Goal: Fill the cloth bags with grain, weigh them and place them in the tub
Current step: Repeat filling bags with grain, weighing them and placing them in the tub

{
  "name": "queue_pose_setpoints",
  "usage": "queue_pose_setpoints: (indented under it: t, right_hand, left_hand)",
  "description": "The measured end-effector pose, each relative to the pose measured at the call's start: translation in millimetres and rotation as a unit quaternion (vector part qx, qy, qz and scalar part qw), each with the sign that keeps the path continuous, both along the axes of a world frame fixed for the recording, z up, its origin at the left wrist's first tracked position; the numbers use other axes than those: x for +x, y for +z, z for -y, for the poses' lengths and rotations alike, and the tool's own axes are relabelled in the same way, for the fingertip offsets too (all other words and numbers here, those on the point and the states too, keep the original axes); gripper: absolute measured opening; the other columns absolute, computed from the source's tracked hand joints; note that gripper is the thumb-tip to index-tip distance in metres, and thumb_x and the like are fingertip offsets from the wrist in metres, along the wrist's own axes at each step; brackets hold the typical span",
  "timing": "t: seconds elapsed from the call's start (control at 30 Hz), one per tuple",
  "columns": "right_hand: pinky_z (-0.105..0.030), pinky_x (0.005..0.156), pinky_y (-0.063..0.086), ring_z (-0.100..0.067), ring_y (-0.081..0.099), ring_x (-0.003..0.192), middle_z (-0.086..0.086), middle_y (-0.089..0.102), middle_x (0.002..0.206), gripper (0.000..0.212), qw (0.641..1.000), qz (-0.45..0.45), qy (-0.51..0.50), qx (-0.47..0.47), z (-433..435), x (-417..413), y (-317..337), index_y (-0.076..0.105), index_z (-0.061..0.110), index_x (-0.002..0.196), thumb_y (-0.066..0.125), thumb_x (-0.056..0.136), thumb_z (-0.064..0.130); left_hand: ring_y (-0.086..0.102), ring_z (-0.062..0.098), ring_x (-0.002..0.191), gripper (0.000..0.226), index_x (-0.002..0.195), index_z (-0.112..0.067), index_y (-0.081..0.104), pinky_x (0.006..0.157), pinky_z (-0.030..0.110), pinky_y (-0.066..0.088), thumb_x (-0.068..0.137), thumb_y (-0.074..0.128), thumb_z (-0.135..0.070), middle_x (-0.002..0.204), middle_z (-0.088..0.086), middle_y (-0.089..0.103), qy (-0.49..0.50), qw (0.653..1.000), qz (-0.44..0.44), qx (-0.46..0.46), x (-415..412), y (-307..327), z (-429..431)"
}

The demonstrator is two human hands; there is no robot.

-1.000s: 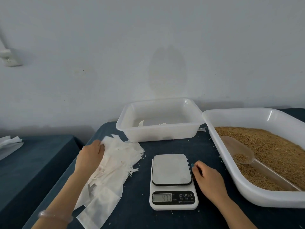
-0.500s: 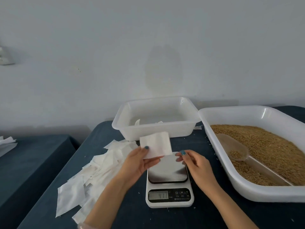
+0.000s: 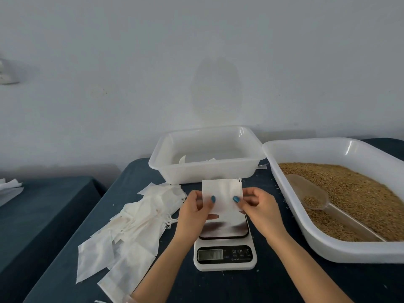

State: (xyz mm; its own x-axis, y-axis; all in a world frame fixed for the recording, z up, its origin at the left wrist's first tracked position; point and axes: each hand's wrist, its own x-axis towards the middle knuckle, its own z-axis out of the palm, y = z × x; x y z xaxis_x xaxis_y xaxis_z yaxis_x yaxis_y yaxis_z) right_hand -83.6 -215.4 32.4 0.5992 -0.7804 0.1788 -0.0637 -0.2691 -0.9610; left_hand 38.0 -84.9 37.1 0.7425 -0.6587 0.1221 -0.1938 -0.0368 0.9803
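A small white cloth bag (image 3: 223, 193) is held flat above the kitchen scale (image 3: 225, 243). My left hand (image 3: 194, 213) pinches its left edge and my right hand (image 3: 258, 208) pinches its right edge. Left of the scale lies a loose pile of empty cloth bags (image 3: 135, 228). Behind the scale stands a white plastic tub (image 3: 205, 169) with a few white bags inside. At the right, a large white tray (image 3: 328, 243) holds brown grain (image 3: 360, 193), with a clear plastic scoop (image 3: 314, 195) lying in it.
Everything stands on a dark blue cloth-covered table (image 3: 262, 285). A second dark table (image 3: 37, 206) with white cloth at its edge is at the left. A pale wall rises behind. A few stray grains dot the cloth.
My left hand lifted one bag from the pile and carried it over the scale. My right hand rose from beside the scale and took the bag's right edge.
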Motion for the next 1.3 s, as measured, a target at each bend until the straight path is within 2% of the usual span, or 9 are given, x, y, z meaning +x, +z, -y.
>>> queue_pose_setpoints:
  t: [0.17,0.3,0.37,0.43,0.57,0.73,0.93,1.1,1.3]
  right_hand:
    - [-0.024,0.062,0.056,-0.011,0.07,0.063,-0.003,0.069,0.068,0.031,1.0,0.009,0.009,-0.013,-1.8,-0.9,5.8,0.053,0.015,0.083,0.081,0.078,0.026]
    - [-0.026,0.058,0.055,-0.011,0.064,0.056,-0.002,0.062,0.062,0.036,0.998,0.011,0.034,-0.059,-6.5,0.6,10.2,0.047,0.015,0.072,0.08,0.078,0.029]
    - [-0.033,0.06,0.058,-0.009,0.059,0.054,0.005,0.059,0.058,0.035,0.996,0.021,0.043,-0.082,-9.0,0.8,11.4,0.05,0.016,0.073,0.078,0.078,0.036]
    - [-0.028,0.062,0.057,-0.008,0.062,0.055,0.01,0.062,0.06,0.033,0.992,0.019,0.04,-0.119,-10.7,-0.7,12.2,0.053,0.022,0.08,0.071,0.076,0.05]
    - [-0.024,0.061,0.053,-0.004,0.064,0.06,0.014,0.063,0.065,0.028,0.976,-0.023,0.024,-0.217,-11.5,-5.9,12.3,0.056,0.039,0.103,0.064,0.08,0.052]
    - [-0.013,0.056,0.042,-0.002,0.062,0.059,0.013,0.063,0.07,0.04,0.962,-0.055,-0.002,-0.269,-14.5,-9.6,13.7,0.039,0.033,0.107,0.06,0.081,0.054]
    - [-0.015,0.06,0.046,-0.002,0.062,0.061,0.018,0.059,0.071,0.031,0.948,-0.077,0.022,-0.307,-15.0,-13.9,14.5,0.061,0.036,0.1,0.052,0.082,0.059]
    - [-0.012,0.062,0.044,-0.001,0.059,0.071,0.021,0.057,0.087,0.055,0.95,-0.079,0.022,-0.301,-17.1,-13.3,16.8,0.063,0.04,0.102,0.034,0.072,0.077]
    - [-0.014,0.064,0.044,0.001,0.058,0.075,0.019,0.062,0.084,0.025,0.961,-0.117,0.04,-0.246,-13.1,-13.5,17.6,0.058,0.049,0.102,0.063,0.08,0.059]
  left_hand:
    - [0.029,0.002,0.142,0.101,0.147,-0.031,0.025,0.115,0.02,0.027,0.066,0.081,-0.054,0.154,-0.009,0.029,-0.003,0.935,0.354,0.035,-2.4,0.2,-1.6]
    - [0.022,0.012,0.148,0.098,0.15,-0.016,0.03,0.124,0.032,0.011,0.07,0.067,-0.058,0.155,-0.004,0.033,-0.031,0.842,0.534,0.076,-5.9,5.6,7.8]
    - [0.043,0.016,0.135,0.082,0.143,-0.012,0.039,0.12,0.033,0.024,0.074,0.068,-0.046,0.139,-0.001,0.052,-0.028,0.838,0.536,0.095,-8.4,5.5,13.3]
    - [0.057,0.019,0.112,0.067,0.134,-0.012,0.044,0.096,0.026,0.044,0.076,0.069,-0.035,0.121,0.001,0.061,-0.02,0.852,0.511,0.113,-9.4,5.3,15.7]
    - [0.06,0.019,0.085,0.049,0.123,-0.016,0.045,0.061,0.025,0.039,0.081,0.062,-0.034,0.102,0.0,0.062,-0.013,0.848,0.508,0.151,-9.4,5.2,16.1]
    - [0.057,0.02,0.079,0.043,0.121,-0.016,0.044,0.059,0.028,0.032,0.085,0.057,-0.035,0.096,-0.001,0.061,-0.013,0.84,0.504,0.202,-10.2,4.5,13.9]
    - [0.045,0.013,0.072,0.04,0.118,-0.018,0.042,0.059,0.028,0.03,0.086,0.056,-0.037,0.086,-0.009,0.047,-0.021,0.846,0.49,0.208,-9.4,4.7,10.8]
    - [0.05,0.015,0.076,0.04,0.118,-0.018,0.043,0.06,0.027,0.032,0.086,0.056,-0.039,0.09,-0.008,0.052,-0.018,0.845,0.499,0.191,-9.4,5.8,11.0]
    - [0.06,0.017,0.086,0.047,0.123,-0.018,0.045,0.064,0.025,0.034,0.084,0.055,-0.041,0.103,-0.004,0.062,0.008,0.849,0.505,0.155,-8.5,3.2,10.1]
